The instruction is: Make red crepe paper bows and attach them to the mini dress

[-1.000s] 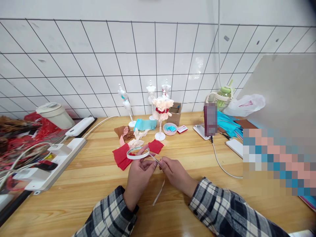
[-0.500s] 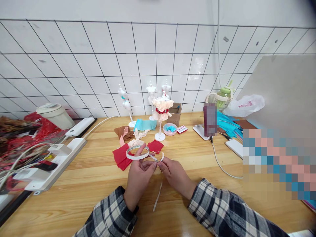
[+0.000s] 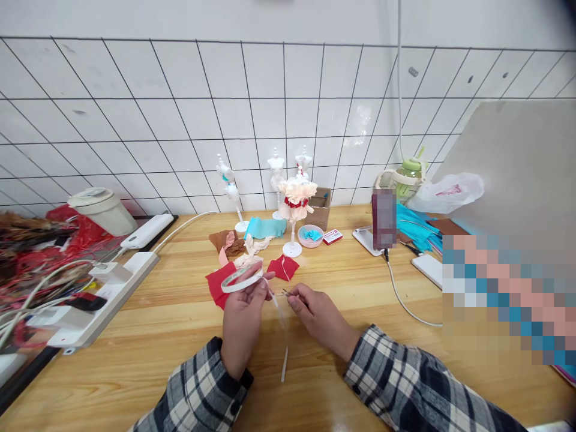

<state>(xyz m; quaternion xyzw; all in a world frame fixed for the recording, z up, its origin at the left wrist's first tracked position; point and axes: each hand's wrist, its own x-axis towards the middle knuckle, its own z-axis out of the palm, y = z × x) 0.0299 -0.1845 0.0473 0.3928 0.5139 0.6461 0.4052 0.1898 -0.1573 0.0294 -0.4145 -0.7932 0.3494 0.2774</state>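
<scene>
My left hand (image 3: 243, 321) is closed around a narrow roll of white tape (image 3: 230, 287), which rings its raised fingers. A thin white strip (image 3: 284, 363) hangs below the fingertips, its middle blurred. Pinched in my right hand (image 3: 321, 318), just to the right, is a small pointed metal tool (image 3: 286, 293); only its tip shows, so I cannot tell its kind. Beyond the hands lies a small red cloth piece (image 3: 291, 267) with a pale thread across it. Another red cloth (image 3: 216, 284) is partly behind the tape roll.
Farther back stand a miniature dress form (image 3: 293, 210) in a peach ruffled outfit, several white forms, a pink dish (image 3: 311, 243) and a cardboard box (image 3: 320, 216). Brown and blue cloth lies left of them. A power strip (image 3: 121, 288) is at left, a phone (image 3: 384, 221) at right.
My left hand has moved slightly left with the tape roll, away from my right hand. The white curl between them is gone, and the tool's tip now shows in my right fingers.
</scene>
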